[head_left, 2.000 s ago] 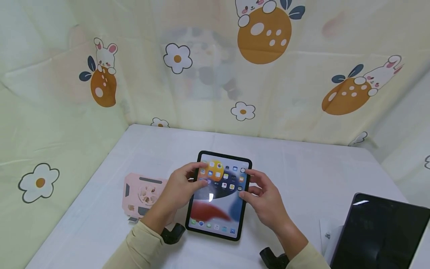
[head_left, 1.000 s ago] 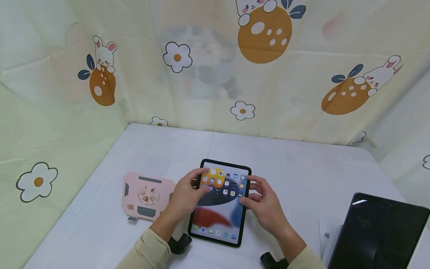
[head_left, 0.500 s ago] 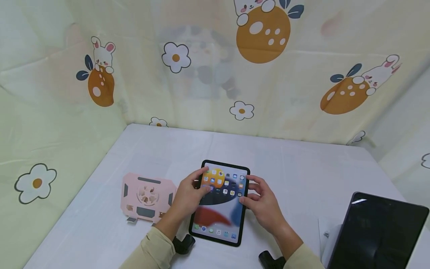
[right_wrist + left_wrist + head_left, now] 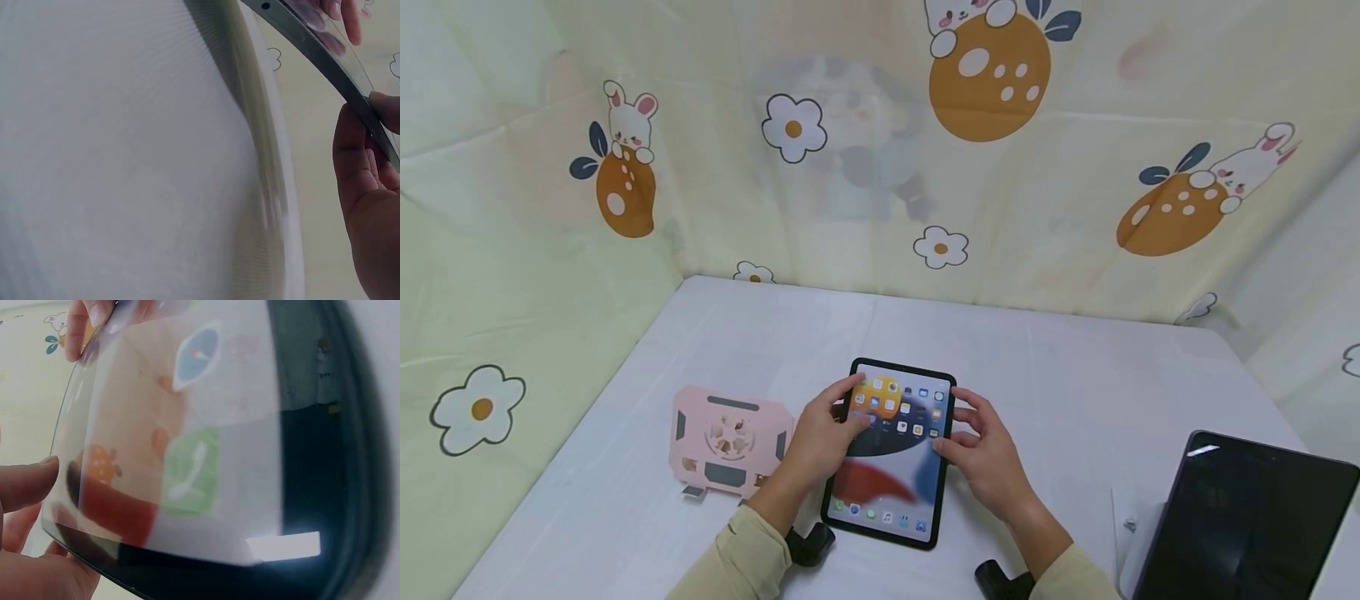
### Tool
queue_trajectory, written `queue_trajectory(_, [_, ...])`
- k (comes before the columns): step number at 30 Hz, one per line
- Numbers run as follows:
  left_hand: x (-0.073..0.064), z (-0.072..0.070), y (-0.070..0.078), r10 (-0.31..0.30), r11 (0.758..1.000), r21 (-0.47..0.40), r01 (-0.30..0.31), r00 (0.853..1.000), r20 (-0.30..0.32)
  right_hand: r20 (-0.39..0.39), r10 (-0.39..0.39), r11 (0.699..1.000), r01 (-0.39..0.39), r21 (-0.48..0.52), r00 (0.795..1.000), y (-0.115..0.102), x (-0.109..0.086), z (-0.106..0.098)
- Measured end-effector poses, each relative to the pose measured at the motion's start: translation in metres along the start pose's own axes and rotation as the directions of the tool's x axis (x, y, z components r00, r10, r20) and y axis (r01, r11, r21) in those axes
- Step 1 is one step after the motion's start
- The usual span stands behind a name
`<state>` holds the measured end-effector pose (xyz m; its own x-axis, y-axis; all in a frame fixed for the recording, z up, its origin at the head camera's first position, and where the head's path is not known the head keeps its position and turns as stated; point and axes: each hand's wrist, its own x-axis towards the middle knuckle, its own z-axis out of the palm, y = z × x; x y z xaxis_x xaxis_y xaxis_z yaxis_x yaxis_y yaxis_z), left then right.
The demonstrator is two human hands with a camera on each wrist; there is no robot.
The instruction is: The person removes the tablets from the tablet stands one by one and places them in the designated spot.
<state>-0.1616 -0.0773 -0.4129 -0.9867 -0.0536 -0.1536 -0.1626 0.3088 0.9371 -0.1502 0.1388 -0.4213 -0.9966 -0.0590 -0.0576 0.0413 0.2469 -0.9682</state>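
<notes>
A tablet (image 4: 887,467) with a black border and lit home screen is gripped by both hands near its upper half. My left hand (image 4: 820,433) pinches its left edge, thumb on the glass and other fingers partly hidden behind. On the opposite edge, my right hand (image 4: 988,450) pinches it the same way. In the left wrist view the lit screen (image 4: 187,444) fills most of the picture, its lower end close to the camera. The right wrist view shows the right hand (image 4: 369,200) with fingers behind the tablet's thin side edge (image 4: 325,62).
A pink tablet case (image 4: 730,442) with grey patches and a round cutout lies left of the hands on the white table (image 4: 1045,367). At the front right, a larger dark tablet (image 4: 1247,517) rests partly over a white object (image 4: 1127,550). Patterned curtains (image 4: 865,250) enclose the table.
Over the two seconds, both hands bring the tablet slightly toward the body and to the right. Its grip stays the same; more of the pink case shows. In the last half second hardly anything moves.
</notes>
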Motion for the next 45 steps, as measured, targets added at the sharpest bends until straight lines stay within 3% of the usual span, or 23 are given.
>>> queue_trajectory(10, [-0.006,0.002,-0.005,0.052,0.998,-0.040,-0.052,0.999,-0.018,-0.046,0.016,0.999,-0.018,-0.038,0.999,0.001,-0.003,0.002])
queue_trajectory(18, [-0.003,0.003,-0.004,0.051,0.998,0.024,-0.050,0.998,-0.039,-0.088,0.017,0.989,-0.030,-0.143,0.996,-0.002,-0.005,0.007])
queue_trajectory(26, [-0.001,0.003,-0.008,0.059,0.995,0.075,-0.058,0.998,-0.012,-0.042,0.002,0.995,-0.007,-0.102,0.999,0.001,-0.006,0.007])
queue_trajectory(30, [-0.001,0.003,-0.009,0.078,0.993,0.085,-0.078,0.997,-0.001,-0.029,-0.037,0.990,0.033,-0.136,0.999,0.004,-0.004,0.009])
queue_trajectory(45, [0.002,0.002,-0.011,0.017,0.997,0.077,-0.017,1.000,-0.005,0.010,-0.017,0.990,0.018,-0.141,1.000,0.006,0.003,0.018])
